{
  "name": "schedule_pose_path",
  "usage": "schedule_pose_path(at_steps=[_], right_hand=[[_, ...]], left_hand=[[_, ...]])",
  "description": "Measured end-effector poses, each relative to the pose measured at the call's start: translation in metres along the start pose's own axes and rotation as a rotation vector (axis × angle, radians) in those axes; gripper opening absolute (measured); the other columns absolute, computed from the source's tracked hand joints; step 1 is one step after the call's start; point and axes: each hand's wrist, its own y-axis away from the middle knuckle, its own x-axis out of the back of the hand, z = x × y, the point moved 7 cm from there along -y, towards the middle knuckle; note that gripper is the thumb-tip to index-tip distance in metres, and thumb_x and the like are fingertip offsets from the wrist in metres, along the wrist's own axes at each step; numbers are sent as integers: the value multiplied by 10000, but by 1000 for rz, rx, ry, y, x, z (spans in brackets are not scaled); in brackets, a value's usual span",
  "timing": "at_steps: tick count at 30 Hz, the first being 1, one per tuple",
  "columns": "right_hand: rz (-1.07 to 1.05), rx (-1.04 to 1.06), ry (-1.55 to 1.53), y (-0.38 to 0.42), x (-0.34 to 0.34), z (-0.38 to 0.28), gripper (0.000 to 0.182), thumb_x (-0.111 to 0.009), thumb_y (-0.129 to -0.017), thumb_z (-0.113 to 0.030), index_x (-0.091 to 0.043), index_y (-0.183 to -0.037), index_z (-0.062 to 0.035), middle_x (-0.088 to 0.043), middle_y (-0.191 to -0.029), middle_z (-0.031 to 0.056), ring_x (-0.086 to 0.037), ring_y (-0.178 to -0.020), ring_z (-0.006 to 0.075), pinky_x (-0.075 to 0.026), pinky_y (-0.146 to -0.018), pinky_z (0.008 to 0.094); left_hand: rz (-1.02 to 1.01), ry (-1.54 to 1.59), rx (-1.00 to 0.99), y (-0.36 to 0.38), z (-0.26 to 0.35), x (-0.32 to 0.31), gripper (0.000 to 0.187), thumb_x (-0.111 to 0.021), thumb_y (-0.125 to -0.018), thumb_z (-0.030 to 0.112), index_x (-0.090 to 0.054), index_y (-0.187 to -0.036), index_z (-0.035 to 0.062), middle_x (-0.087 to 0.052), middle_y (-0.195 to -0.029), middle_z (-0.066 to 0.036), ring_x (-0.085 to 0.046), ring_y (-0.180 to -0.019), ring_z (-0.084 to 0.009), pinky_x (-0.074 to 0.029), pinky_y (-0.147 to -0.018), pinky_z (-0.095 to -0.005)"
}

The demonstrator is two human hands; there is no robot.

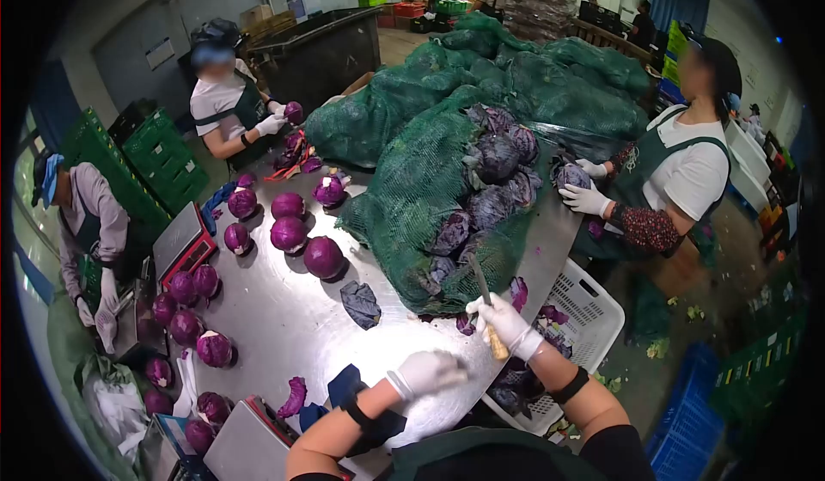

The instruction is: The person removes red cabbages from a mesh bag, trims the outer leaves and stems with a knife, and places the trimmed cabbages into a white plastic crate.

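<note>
My right hand (507, 324), in a white glove, is closed around a knife (496, 341) with a wooden handle; its blade points up toward the open green net sack (412, 189). Dark-leaved red cabbages (494, 159) show through the sack's opening. My left hand (432, 373), also gloved, is over the metal table near its front edge. Its fingers stretch to the right, somewhat blurred, and nothing shows in them. A loose dark cabbage leaf (360, 304) lies beyond it. Peeled purple cabbages (324, 258) stand on the table at the left.
A white crate (593, 296) with cabbage leaves stands below my right hand. Scales (183, 242) line the table's left side. More full net sacks (567, 85) are piled at the back. Co-workers (687, 154) stand right and left, two holding cabbages. A blue crate (683, 412) sits at right.
</note>
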Motion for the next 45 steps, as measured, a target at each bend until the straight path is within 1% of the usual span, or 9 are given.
schedule_pose_path(at_steps=[5,10,17,27,34,35,37,40,45], right_hand=[[40,-52,224,-23,0,28,170,-466,-909,-214,-486,-908,-45,-517,-626,46,-530,-464,135,-444,-394,268],[232,30,1154,-21,29,90,247,-359,-911,-245,-462,-933,-21,-595,-720,250,-621,-568,319,-489,-517,440],[107,-226,786,40,48,46,274,-375,-910,-278,-492,-976,-39,-596,-642,146,-623,-541,249,-495,-513,393],[132,-33,1127,-5,51,123,323,-375,-879,-276,-546,-985,-24,-622,-883,251,-611,-831,406,-477,-734,486],[2,-106,1031,67,44,143,307,-380,-907,-343,-523,-992,-85,-628,-685,152,-618,-542,282,-490,-580,420],[31,-3,1024,68,43,143,294,-399,-907,-339,-529,-994,-91,-620,-668,149,-615,-559,308,-490,-576,429],[41,155,991,70,47,146,231,-452,-869,-301,-568,-953,-120,-633,-838,179,-610,-768,373,-494,-703,445],[36,219,936,86,53,115,181,-476,-851,-222,-592,-938,-112,-636,-895,133,-612,-839,318,-493,-759,393],[270,237,797,83,87,47,132,-514,-811,-113,-626,-872,-81,-644,-837,107,-622,-744,223,-498,-704,310]], left_hand=[[585,-580,30,-44,-37,88,258,-545,-838,271,-595,-978,60,-606,-968,-121,-551,-1017,-266,-402,-906,-420],[357,-734,237,-73,-75,43,334,-562,-818,311,-586,-1039,62,-564,-1129,-130,-476,-1143,-272,-285,-1016,-480],[367,-715,228,-89,-53,16,272,-616,-764,348,-641,-848,90,-524,-1179,-109,-412,-1185,-259,-153,-1059,-563],[420,-709,161,-54,-61,-10,182,-529,-832,248,-569,-711,118,-587,-686,-63,-577,-726,-226,-304,-1001,-499],[258,-665,505,50,-130,-6,54,-577,-697,179,-621,-702,148,-589,-659,-103,-605,-687,-282,-470,-719,-440],[692,-341,435,76,-164,-4,104,-539,-789,167,-614,-751,106,-614,-731,-144,-603,-724,-339,-464,-677,-444],[624,-42,757,83,-194,8,227,-512,-872,246,-572,-898,29,-591,-850,-235,-562,-837,-403,-453,-701,-440],[779,586,770,83,-280,-9,449,-571,-866,369,-492,-1123,10,-617,-959,-116,-567,-876,-188,-442,-794,-311],[979,1088,822,72,-265,24,391,-546,-888,378,-555,-1027,12,-623,-851,-79,-554,-695,-164,-435,-701,-281]])
